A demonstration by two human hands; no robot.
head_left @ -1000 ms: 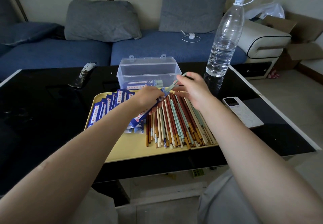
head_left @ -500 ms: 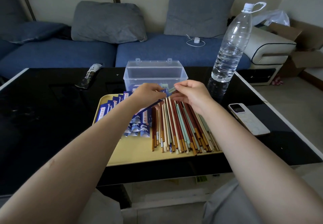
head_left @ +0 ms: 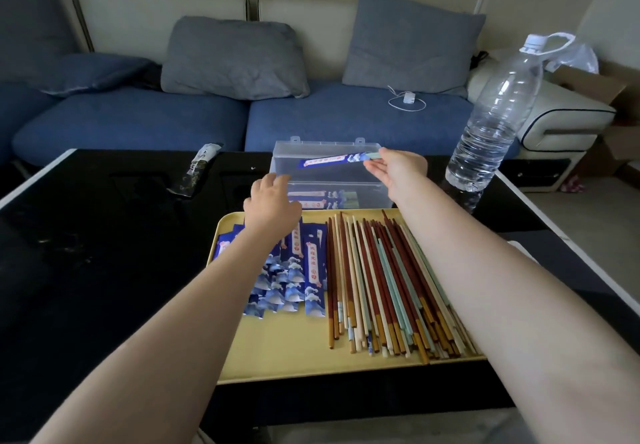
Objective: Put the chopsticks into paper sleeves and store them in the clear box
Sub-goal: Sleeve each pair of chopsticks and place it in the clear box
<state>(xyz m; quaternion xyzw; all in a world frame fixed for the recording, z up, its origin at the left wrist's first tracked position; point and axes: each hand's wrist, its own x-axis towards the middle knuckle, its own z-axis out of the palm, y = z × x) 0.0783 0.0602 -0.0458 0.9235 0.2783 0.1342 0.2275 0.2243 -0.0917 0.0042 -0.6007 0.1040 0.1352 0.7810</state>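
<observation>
R hand (head_left: 398, 170) is up over the clear box (head_left: 329, 180), fingers pinching the pale-green end of a sleeved chopstick pair (head_left: 332, 160); the blue sleeve sticks out to the left from the fingers, long axis running nearly along the box's length, slightly tilted w/ the far (left) tip lower. It hangs above the open box, not yet inside; a few sleeved pairs (head_left: 325, 199) already lie on the box floor. So the drop looks like a straight lowering, keeping that axis parallel to the box's long side so both ends clear the walls. L hand (head_left: 272, 203) is nearer the box's left front corner, fingers loosely spread, holding nothing; can't tell if it touches the wall. It sits just above the empty paper sleeves (head_left: 298, 267) on the yellow tray (head_left: 277, 357), so it's the nearer hand for the next sleeve. Loose chopsticks (head_left: 384, 284) lie lengthwise toward the person, on the tray's right half, on the black table (head_left: 86, 236).
</observation>
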